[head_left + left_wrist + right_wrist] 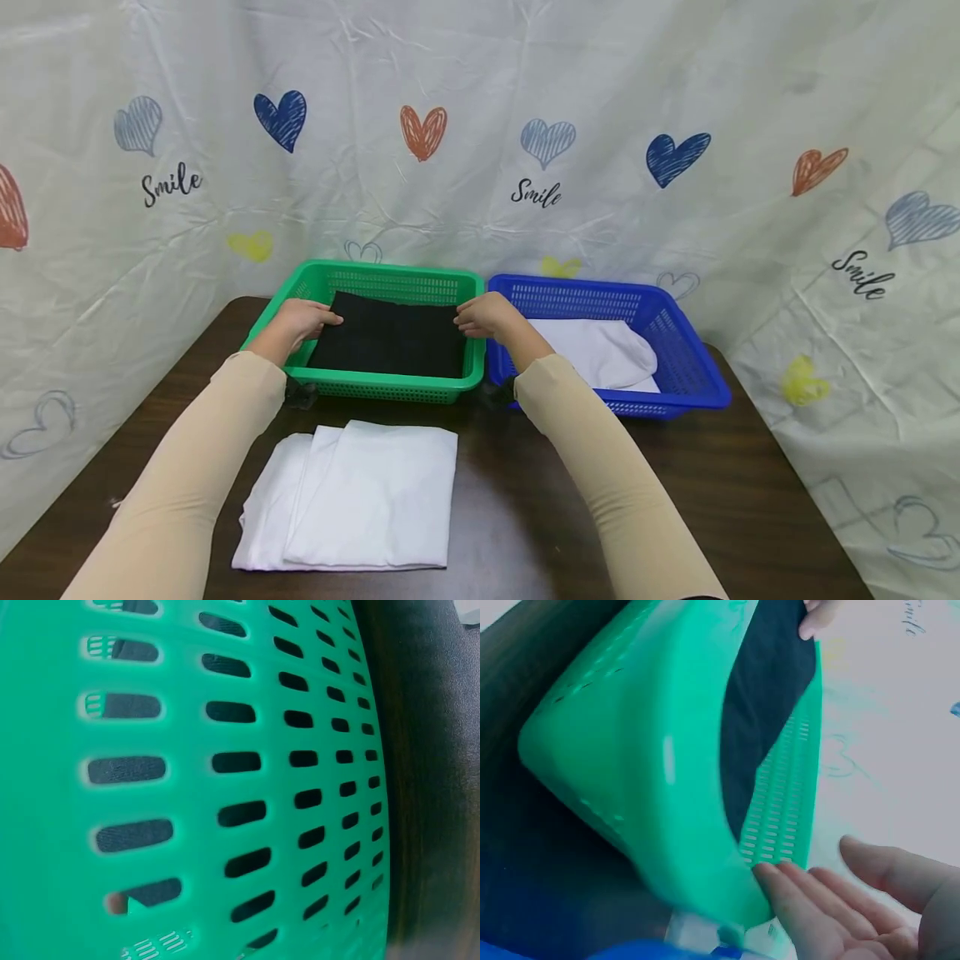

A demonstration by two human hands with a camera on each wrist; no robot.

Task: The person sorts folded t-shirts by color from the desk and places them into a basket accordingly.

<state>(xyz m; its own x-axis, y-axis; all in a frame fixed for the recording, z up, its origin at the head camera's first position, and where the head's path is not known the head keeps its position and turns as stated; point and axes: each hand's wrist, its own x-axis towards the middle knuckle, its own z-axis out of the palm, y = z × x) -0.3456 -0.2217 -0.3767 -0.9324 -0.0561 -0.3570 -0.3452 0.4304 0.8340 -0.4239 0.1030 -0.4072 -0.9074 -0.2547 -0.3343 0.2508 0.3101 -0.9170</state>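
Observation:
A black folded cloth [390, 337] lies inside the green basket [397, 389]. My left hand [302, 320] pinches the cloth's upper left edge, and its fingertips also show there at the top of the right wrist view. At the cloth's right side is my right hand [487, 315], over the basket's right rim. In the right wrist view the right hand's fingers [810, 907] are fairly straight beside the green rim, thumb apart from them and nothing between. The left wrist view is filled by the basket's slotted wall [277, 780], with dark cloth showing through its holes.
A blue basket [697, 375] holding white folded cloth [600, 350] stands right beside the green one. Several layers of white folded cloth [375, 492] lie on the dark table [517, 533] in front. Behind hangs a white sheet [472, 200] printed with hearts.

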